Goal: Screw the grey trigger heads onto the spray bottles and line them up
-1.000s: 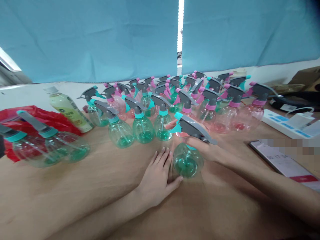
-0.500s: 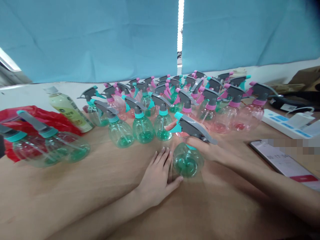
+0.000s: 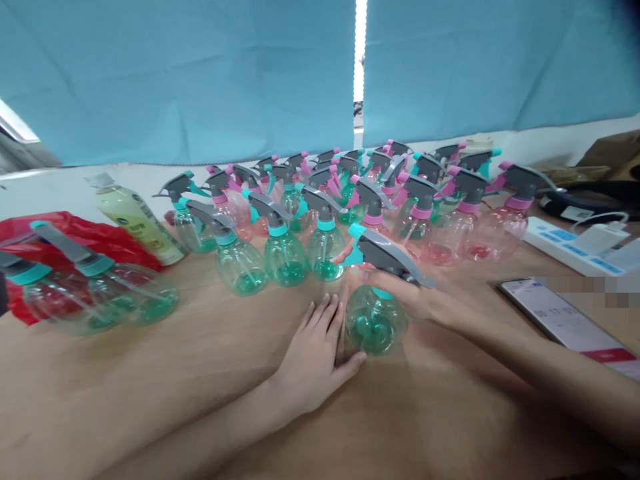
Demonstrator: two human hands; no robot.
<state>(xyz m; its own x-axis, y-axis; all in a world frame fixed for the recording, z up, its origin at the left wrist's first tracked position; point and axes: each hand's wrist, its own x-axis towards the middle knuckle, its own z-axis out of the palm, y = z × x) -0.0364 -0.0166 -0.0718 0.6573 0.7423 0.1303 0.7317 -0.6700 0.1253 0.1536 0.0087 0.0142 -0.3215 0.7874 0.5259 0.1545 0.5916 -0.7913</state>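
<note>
A clear green spray bottle (image 3: 376,323) with a grey and turquoise trigger head stands tilted on the wooden table. Around its neck, just under the head, my right hand (image 3: 400,288) is closed, partly hidden by the grey top. My left hand (image 3: 313,363) lies flat on the wood, fingers stretched out, its thumb close to the bottle's base. Right behind are more green spray bottles, one (image 3: 286,257) upright with a turquoise collar. Pink spray bottles (image 3: 453,237) stand to the right, their heads grey and pink.
Two green spray bottles (image 3: 133,293) stand at the left before a red plastic bag (image 3: 75,230) and a pale drink bottle (image 3: 135,217). On the right are a phone (image 3: 565,327), a white power strip (image 3: 570,247) and a black cable (image 3: 600,200). Blue cloth (image 3: 200,80) hangs behind.
The right index finger has shifted slightly at the spray bottle's trigger. Otherwise both hands and the bottle stay in place.
</note>
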